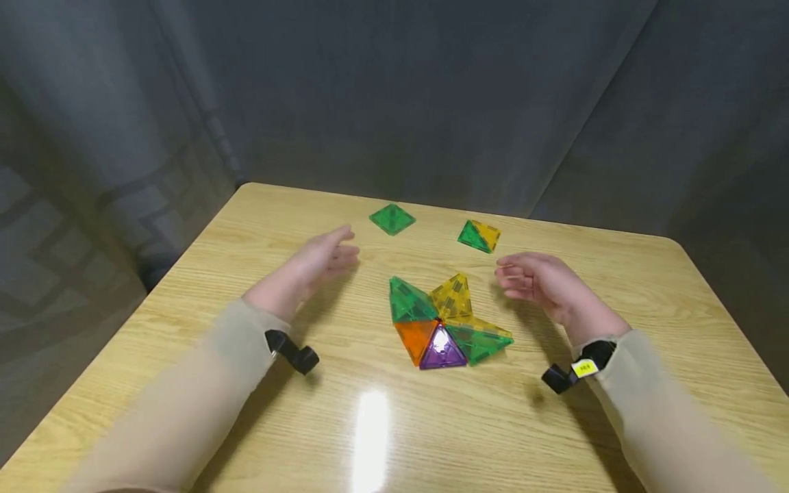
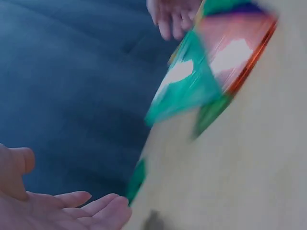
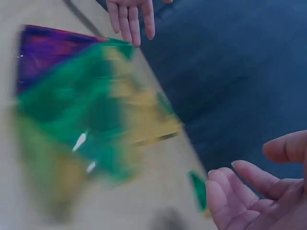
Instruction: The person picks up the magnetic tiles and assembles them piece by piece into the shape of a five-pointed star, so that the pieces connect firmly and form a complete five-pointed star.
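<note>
Translucent triangular magnetic tiles are joined in a raised cluster at mid-table: a green tile [image 1: 409,301], an orange tile [image 1: 416,338], a purple tile [image 1: 442,349], yellow tiles [image 1: 453,298] and a second green tile [image 1: 481,344]. To the left of the cluster my left hand [image 1: 323,261] hovers with fingers extended and nothing in it. On the other side my right hand [image 1: 535,279] is held over the table, also holding nothing, its fingers relaxed and slightly bent. Both palms face inward, apart from the tiles. In the right wrist view the purple tile [image 3: 53,55] is blurred.
Behind the cluster lie a green diamond of tiles [image 1: 392,219] and a green-and-yellow pair [image 1: 479,236], near the back edge of the wooden table [image 1: 277,424]. A dark curtain [image 1: 394,96] hangs beyond that edge. Black wrist straps [image 1: 290,350] sit over the sleeves.
</note>
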`<state>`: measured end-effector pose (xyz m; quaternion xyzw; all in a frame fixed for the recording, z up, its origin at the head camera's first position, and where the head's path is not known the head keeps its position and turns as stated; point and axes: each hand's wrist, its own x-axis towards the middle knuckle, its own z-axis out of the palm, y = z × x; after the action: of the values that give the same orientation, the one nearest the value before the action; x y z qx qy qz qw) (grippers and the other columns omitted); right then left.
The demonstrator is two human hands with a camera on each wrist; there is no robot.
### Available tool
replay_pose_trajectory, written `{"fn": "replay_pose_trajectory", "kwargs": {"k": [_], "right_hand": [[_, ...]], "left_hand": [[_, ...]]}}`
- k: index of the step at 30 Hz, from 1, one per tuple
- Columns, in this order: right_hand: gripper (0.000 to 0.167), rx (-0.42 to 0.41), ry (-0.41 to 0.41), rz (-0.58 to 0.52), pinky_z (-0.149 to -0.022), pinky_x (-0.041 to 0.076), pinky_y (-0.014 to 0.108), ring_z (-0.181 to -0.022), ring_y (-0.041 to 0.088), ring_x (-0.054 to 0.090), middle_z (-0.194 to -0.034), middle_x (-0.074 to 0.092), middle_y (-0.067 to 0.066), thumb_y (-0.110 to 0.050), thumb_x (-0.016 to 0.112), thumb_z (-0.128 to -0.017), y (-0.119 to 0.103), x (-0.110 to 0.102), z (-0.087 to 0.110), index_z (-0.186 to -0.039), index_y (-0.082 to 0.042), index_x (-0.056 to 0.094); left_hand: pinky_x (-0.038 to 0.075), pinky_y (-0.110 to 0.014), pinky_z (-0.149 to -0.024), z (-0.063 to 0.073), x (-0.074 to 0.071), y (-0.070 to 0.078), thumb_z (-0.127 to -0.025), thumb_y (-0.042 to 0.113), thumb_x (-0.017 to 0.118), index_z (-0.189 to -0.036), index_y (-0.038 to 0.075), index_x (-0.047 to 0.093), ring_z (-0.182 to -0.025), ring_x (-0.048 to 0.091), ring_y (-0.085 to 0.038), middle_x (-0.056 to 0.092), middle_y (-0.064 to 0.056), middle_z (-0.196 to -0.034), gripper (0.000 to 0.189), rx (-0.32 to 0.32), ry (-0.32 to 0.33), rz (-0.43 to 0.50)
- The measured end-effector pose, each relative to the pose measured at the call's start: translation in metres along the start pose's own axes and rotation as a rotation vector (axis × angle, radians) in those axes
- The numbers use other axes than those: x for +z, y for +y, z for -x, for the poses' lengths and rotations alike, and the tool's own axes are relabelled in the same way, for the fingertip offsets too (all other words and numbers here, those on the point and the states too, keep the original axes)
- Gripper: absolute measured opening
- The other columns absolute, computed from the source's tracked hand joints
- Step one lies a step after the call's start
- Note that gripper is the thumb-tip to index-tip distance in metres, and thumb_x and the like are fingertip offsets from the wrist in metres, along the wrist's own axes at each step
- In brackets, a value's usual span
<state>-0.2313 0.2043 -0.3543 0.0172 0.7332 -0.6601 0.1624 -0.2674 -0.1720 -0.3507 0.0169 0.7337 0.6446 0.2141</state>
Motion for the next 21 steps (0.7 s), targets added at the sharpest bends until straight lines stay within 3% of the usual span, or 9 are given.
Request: {"fn": "replay_pose_trajectory", "kwargs": {"k": [4,6,8,10,11,13,15,19,21], "right_hand": [[0.042,-0.03,0.046,-0.01,-0.089,0.054,0.032,-0.093,0.017,0.068,-0.11,0.066,0.012,-0.022,0.044,-0.106,-0.033,0.008,-0.037,-0.134,0.01,0.045],[0.045,-0.002,0.052,-0.03,-0.096,0.051,0.034,-0.101,0.021,0.066,-0.121,0.062,0.019,-0.023,0.042,-0.107,-0.045,0.017,-0.06,-0.138,0.009,0.044],[0.048,0.038,0.034,-0.055,-0.103,0.046,0.038,-0.114,0.027,0.061,-0.134,0.054,0.025,-0.023,0.041,-0.107,-0.051,0.029,-0.082,-0.145,0.007,0.038],[0.053,0.079,-0.002,-0.071,-0.108,0.039,0.04,-0.128,0.033,0.05,-0.146,0.042,0.027,-0.024,0.04,-0.108,-0.052,0.04,-0.103,-0.151,0.005,0.029],[0.055,0.098,-0.015,-0.08,-0.111,0.037,0.041,-0.133,0.035,0.044,-0.15,0.037,0.028,-0.024,0.04,-0.108,-0.051,0.046,-0.112,-0.153,0.004,0.024],[0.061,0.136,-0.041,-0.09,-0.113,0.033,0.043,-0.139,0.038,0.035,-0.154,0.027,0.028,-0.026,0.039,-0.108,-0.047,0.056,-0.127,-0.156,0.002,0.015],[0.065,0.168,-0.047,-0.086,-0.113,0.032,0.043,-0.141,0.037,0.031,-0.157,0.022,0.027,-0.03,0.038,-0.108,-0.043,0.065,-0.137,-0.156,0.002,0.009],[0.069,0.191,-0.025,-0.109,-0.112,0.034,0.043,-0.141,0.037,0.031,-0.157,0.022,0.028,-0.035,0.039,-0.107,-0.039,0.078,-0.149,-0.155,0.005,0.008],[0.07,0.177,-0.026,-0.116,-0.112,0.035,0.043,-0.14,0.037,0.033,-0.156,0.025,0.028,-0.035,0.04,-0.107,-0.039,0.083,-0.152,-0.155,0.005,0.009]], "left_hand": [[0.016,-0.048,-0.119,-0.032,-0.018,0.022,-0.105,0.053,0.031,-0.158,0.009,0.018,-0.142,0.032,-0.033,0.033,-0.019,-0.155,0.071,-0.043,0.075,-0.105],[0.023,-0.048,-0.116,-0.052,-0.023,0.026,-0.103,0.058,0.03,-0.156,0.007,0.024,-0.118,0.056,-0.029,0.057,-0.017,-0.13,0.074,-0.075,0.102,-0.182],[0.027,-0.048,-0.114,-0.069,-0.027,0.026,-0.101,0.063,0.029,-0.156,0.007,0.025,-0.104,0.059,-0.026,0.061,-0.014,-0.116,0.079,-0.116,0.109,-0.257],[0.024,-0.05,-0.115,-0.085,-0.029,0.024,-0.098,0.068,0.027,-0.157,0.009,0.023,-0.106,0.059,-0.028,0.061,-0.014,-0.119,0.084,-0.169,0.103,-0.308],[0.024,-0.05,-0.115,-0.092,-0.029,0.024,-0.098,0.069,0.027,-0.156,0.008,0.025,-0.106,0.059,-0.028,0.061,-0.014,-0.119,0.084,-0.181,0.105,-0.3],[0.012,-0.051,-0.119,-0.1,-0.027,0.023,-0.097,0.07,0.026,-0.159,0.011,0.015,-0.139,0.036,-0.035,0.038,-0.017,-0.153,0.086,-0.218,0.075,-0.264],[0.008,-0.05,-0.119,-0.106,-0.022,0.024,-0.098,0.069,0.026,-0.16,0.013,0.011,-0.144,0.026,-0.037,0.026,-0.016,-0.159,0.084,-0.233,0.062,-0.213],[0.021,-0.041,-0.118,-0.115,-0.006,0.029,-0.101,0.063,0.032,-0.159,0.009,0.002,-0.139,0.038,-0.03,0.031,-0.02,-0.156,0.085,-0.197,0.094,-0.146],[0.033,-0.038,-0.113,-0.12,0.0,0.031,-0.101,0.059,0.035,-0.158,0.006,0.002,-0.115,0.057,-0.024,0.036,-0.022,-0.153,0.085,-0.17,0.137,-0.124]]}}
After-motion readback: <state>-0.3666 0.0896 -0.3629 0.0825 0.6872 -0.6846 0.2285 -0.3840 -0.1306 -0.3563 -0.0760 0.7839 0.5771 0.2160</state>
